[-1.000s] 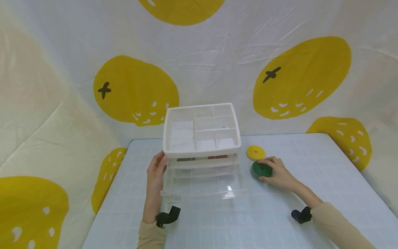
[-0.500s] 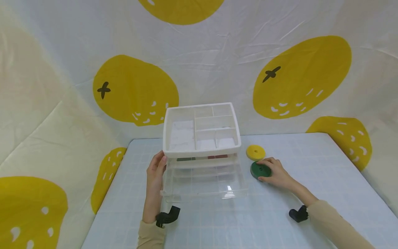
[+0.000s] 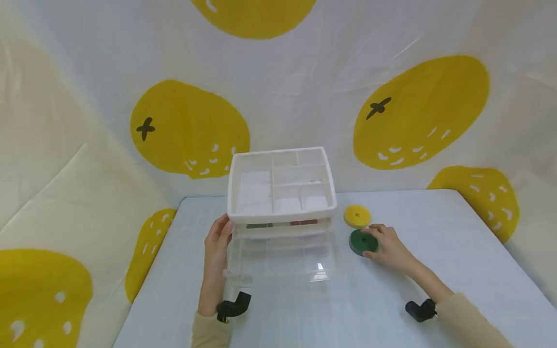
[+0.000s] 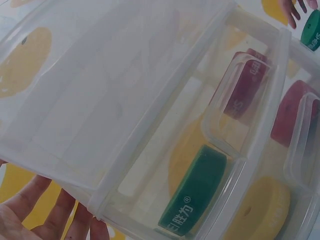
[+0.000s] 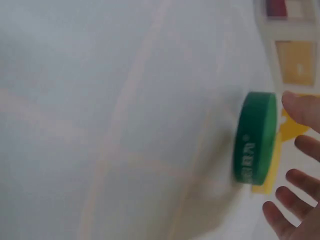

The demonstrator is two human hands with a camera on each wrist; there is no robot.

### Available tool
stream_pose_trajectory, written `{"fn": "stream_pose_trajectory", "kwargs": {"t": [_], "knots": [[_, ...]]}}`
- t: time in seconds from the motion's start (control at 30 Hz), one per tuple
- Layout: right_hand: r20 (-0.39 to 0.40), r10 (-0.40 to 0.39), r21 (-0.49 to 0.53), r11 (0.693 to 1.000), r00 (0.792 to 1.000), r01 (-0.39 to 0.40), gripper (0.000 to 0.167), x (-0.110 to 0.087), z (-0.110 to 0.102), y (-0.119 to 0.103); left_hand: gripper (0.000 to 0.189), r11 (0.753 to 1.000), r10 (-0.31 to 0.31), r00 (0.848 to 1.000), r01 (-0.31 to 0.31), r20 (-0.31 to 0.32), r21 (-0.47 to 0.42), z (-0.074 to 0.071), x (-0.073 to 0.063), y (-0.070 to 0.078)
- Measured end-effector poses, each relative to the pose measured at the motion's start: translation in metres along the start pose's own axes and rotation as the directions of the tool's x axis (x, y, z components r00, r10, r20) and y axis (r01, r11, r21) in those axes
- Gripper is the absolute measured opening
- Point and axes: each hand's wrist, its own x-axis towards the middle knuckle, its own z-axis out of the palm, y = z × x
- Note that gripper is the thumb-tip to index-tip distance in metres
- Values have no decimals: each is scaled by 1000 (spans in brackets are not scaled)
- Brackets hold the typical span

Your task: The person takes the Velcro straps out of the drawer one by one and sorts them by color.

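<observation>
A green tape roll [image 3: 362,243] with a small centre hole lies on the table, right of a white drawer box [image 3: 283,215]. My right hand [image 3: 390,249] is at its right side, thumb and fingers spread around the edge. In the right wrist view a gap shows between the thumb [image 5: 300,107] and the green roll [image 5: 255,140]. My left hand [image 3: 217,241] rests against the box's left side, fingers extended along its edge in the left wrist view. Through the clear plastic there, another green roll [image 4: 197,192], a yellow roll [image 4: 260,212] and red rolls show inside.
Just behind the green roll lies a yellow roll [image 3: 357,216]. A clear compartment front [image 3: 278,261] juts from the box toward the near side. The box's top is a divided tray. A white cloth with yellow fruit prints [image 3: 422,111] hangs behind the table [image 3: 435,217].
The green roll has shifted slightly left with my right hand beside it; now the fingers stand a little off it. The left hand stays at the box.
</observation>
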Motion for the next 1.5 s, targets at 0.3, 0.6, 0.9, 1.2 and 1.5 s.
{"fn": "stream_pose_trajectory", "kwargs": {"t": [0.3, 0.6, 0.9, 1.2, 1.5], "knots": [[283, -39, 323, 945, 958, -57, 37, -34, -22, -62, 40, 1000, 15, 1000, -15, 26, 5, -3, -2, -4], [444, -255, 638, 763, 859, -103, 31, -54, 8, -122, 40, 1000, -6, 1000, 7, 22, -14, -3, 1, -3], [485, -350, 764, 616, 802, -193, 33, -46, 30, -157, 41, 1000, -5, 1000, 5, 14, -9, -3, 0, -2], [490, -312, 827, 462, 814, -321, 42, -41, 50, -183, 41, 1000, -2, 999, 2, 49, -4, -3, -1, 0], [499, -317, 847, 376, 806, -376, 51, -36, 52, -197, 41, 1000, -28, 999, 28, 41, -1, -3, -1, 1]]}}
